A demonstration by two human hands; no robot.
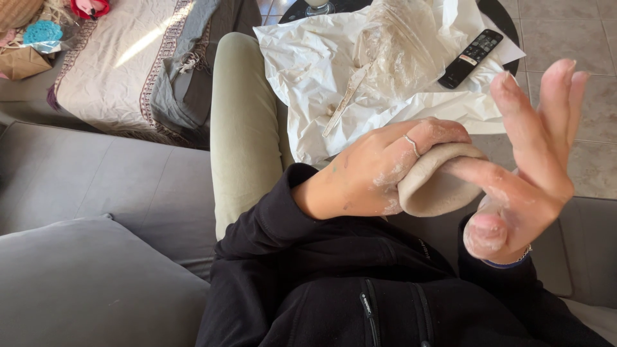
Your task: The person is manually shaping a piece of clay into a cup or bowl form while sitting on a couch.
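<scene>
Dusty hands (pixel 385 170) cup a smooth, rounded clay slab (pixel 430 186)

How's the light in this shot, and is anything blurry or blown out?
Head view: sunlight streaks across the blanket and overexposes the white paper; the right hand is near the lens and slightly soft, the left hand and clay are sharper; the cushion lies in shade.

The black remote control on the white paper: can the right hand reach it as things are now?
Probably yes. The right hand is open with fingers spread, only touching the clay piece held by the left hand; nothing lies over the remote control.
</scene>
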